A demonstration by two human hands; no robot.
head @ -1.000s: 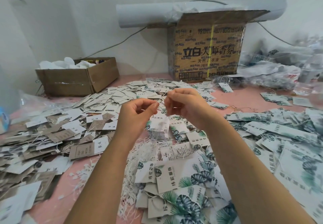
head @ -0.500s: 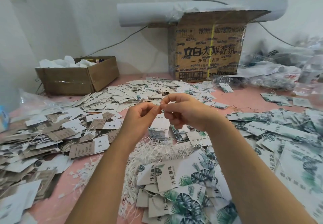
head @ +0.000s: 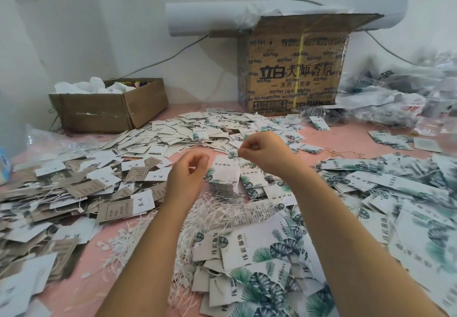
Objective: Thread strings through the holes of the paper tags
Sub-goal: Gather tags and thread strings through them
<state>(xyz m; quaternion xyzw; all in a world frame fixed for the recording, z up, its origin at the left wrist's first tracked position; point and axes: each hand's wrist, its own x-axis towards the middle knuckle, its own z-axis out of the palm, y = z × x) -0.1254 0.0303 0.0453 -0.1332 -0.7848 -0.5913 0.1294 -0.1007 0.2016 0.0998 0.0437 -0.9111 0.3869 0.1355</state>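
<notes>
My left hand [head: 188, 178] and my right hand [head: 264, 151] are raised above the table, a short way apart, both with fingers curled and fingertips pinched together as on a thin string too fine to see clearly. Between them, just below, hangs a small blurred bundle of white paper tags [head: 224, 177] printed with green leaves. A heap of loose white strings [head: 217, 217] lies on the pink table [head: 103, 289] under my forearms. More leaf-printed tags [head: 267, 250] are piled near me.
Brown and white tags [head: 74, 193] cover the left side, leaf tags [head: 408, 193] the right. A low open cardboard box [head: 108, 109] sits at back left, a tall printed carton [head: 291, 69] at back centre, and plastic bags [head: 395, 99] at back right.
My hands have moved apart: the left went down and left, the right went up and right. The tag bundle now hangs between them instead of behind my joined fingertips.
</notes>
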